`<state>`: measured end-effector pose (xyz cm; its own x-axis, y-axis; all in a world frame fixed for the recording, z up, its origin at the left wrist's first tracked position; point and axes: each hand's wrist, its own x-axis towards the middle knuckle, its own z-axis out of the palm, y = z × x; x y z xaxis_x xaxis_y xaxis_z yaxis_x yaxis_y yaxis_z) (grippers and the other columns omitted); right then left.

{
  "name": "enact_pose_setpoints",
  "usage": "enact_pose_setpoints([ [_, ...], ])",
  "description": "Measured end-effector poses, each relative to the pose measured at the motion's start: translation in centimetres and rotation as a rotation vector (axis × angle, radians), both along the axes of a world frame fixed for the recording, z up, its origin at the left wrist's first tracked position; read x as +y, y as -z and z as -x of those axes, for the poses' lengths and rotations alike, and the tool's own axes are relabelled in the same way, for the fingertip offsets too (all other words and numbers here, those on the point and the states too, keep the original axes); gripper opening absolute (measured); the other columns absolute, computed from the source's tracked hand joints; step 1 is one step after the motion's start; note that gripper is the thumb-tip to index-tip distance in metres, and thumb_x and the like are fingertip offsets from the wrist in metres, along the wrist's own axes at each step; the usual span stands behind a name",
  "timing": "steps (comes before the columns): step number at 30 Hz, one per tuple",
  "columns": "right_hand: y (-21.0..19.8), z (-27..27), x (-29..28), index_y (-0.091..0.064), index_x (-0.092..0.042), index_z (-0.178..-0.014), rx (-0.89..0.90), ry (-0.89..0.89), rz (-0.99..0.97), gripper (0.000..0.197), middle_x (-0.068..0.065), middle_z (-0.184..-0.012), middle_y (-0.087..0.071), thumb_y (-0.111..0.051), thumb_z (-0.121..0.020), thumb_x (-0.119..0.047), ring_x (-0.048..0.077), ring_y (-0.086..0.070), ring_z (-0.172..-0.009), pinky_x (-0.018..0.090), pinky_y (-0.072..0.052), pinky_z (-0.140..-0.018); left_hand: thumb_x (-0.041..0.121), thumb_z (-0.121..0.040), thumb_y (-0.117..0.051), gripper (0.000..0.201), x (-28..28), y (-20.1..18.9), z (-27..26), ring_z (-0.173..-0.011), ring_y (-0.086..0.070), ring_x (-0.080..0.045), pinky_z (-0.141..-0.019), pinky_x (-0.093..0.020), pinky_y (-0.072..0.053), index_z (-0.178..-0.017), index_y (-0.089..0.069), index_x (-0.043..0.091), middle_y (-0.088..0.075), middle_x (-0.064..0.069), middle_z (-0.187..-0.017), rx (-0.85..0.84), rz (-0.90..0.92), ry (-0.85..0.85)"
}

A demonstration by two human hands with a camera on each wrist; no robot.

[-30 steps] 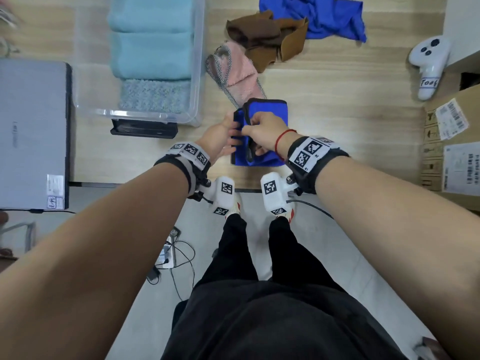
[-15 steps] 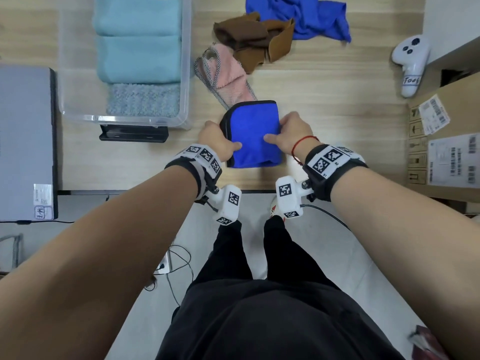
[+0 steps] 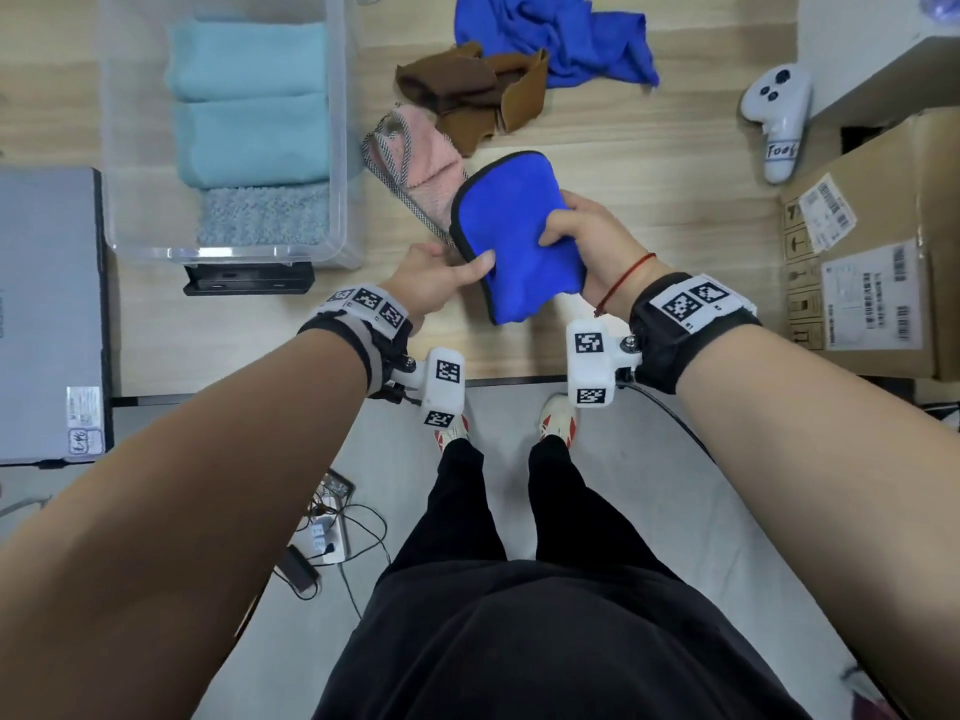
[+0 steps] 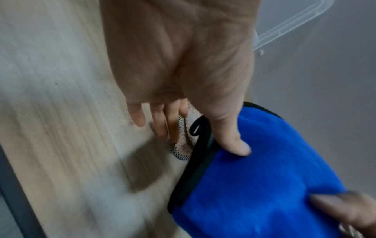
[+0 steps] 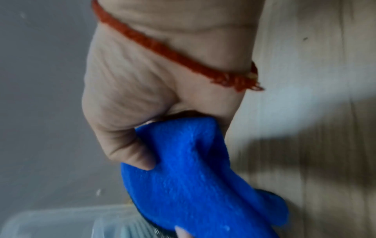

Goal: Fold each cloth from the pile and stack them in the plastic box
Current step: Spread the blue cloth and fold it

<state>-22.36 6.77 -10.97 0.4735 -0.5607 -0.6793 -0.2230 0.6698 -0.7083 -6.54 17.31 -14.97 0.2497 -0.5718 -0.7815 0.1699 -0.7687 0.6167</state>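
A folded blue cloth [image 3: 514, 236] with black trim is lifted off the wooden table and tilted. My right hand [image 3: 576, 220] grips its right side, thumb on top and fingers curled round the fold [image 5: 193, 177]. My left hand [image 3: 441, 272] is at the cloth's left edge; its thumb rests on the blue cloth [image 4: 254, 185] while its fingers [image 4: 158, 125] stretch straight toward the table beside it. The clear plastic box [image 3: 343, 148] stands at the left and holds two folded teal towels [image 3: 249, 101] and a grey-blue one [image 3: 260, 215]. The pile has a pink cloth [image 3: 421, 158], a brown cloth [image 3: 467, 90] and a loose blue cloth [image 3: 561, 39].
A grey laptop [image 3: 47, 304] lies at the far left. A cardboard box [image 3: 872, 262] stands at the right, with a white controller [image 3: 776, 116] behind it. A black block [image 3: 249, 278] sits against the plastic box's front. The table's front edge [image 3: 260, 392] is just under my wrists.
The blue cloth lay flat between both hands; now my right hand has lifted and tilted it. My left hand has loosened so that only its thumb touches it.
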Motion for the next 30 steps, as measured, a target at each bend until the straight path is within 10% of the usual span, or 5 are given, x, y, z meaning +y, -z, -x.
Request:
enact_pose_setpoints([
  [3,-0.8,2.5,-0.7,-0.057,-0.001,-0.115,-0.140,0.101,-0.094,0.043,0.019,-0.108,-0.065,-0.042,-0.075,0.002,0.035,-0.062,-0.096,0.043,-0.050,-0.081,0.050,-0.086,-0.064,0.042,-0.6,-1.6,1.5,-0.117,-0.059,-0.008,-0.108,-0.039,-0.036,-0.121,-0.058,0.028,-0.064,0.015,-0.124,0.319,0.016,0.068],
  [7,0.4,6.3,-1.3,-0.057,0.000,-0.121,-0.092,0.109,-0.101,0.047,0.018,-0.113,-0.064,-0.047,-0.076,0.000,0.035,-0.063,-0.099,0.047,-0.052,-0.080,0.030,-0.091,-0.065,0.041,-1.9,-1.4,3.9,-0.115,-0.062,-0.015,-0.098,-0.035,-0.050,-0.129,-0.058,0.017,-0.066,0.002,-0.124,0.426,0.112,0.017],
  [17,6.8,14.0,1.5,-0.042,-0.018,-0.123,0.617,-0.209,0.585,0.057,0.006,-0.107,-0.053,-0.073,-0.076,-0.011,0.017,-0.054,-0.086,0.031,-0.046,-0.082,0.015,-0.072,-0.073,0.063,-1.5,3.0,8.5,-0.092,-0.052,-0.021,-0.082,-0.032,-0.045,-0.127,-0.040,0.011,-0.054,-0.004,-0.104,-0.619,0.074,0.464],
  [24,6.9,13.2,3.0,-0.060,-0.021,-0.105,0.594,-0.771,1.001,0.035,0.000,-0.105,-0.056,-0.074,-0.075,-0.031,0.021,-0.052,-0.099,0.038,-0.047,-0.086,0.022,-0.078,-0.071,0.029,-1.3,1.8,9.3,-0.088,-0.055,-0.014,-0.083,-0.029,-0.045,-0.107,-0.065,0.019,-0.055,-0.001,-0.102,-0.669,0.414,0.907],
  [30,8.4,14.1,3.9,-0.062,-0.013,-0.101,0.582,-0.823,1.095,0.040,0.006,-0.105,-0.058,-0.060,-0.066,0.007,0.029,-0.052,-0.093,0.044,-0.051,-0.074,0.030,-0.078,-0.075,0.041,-0.1,2.8,8.5,-0.108,-0.052,-0.015,-0.090,-0.032,-0.045,-0.117,-0.063,0.022,-0.049,0.004,-0.121,-0.704,0.280,1.076],
])
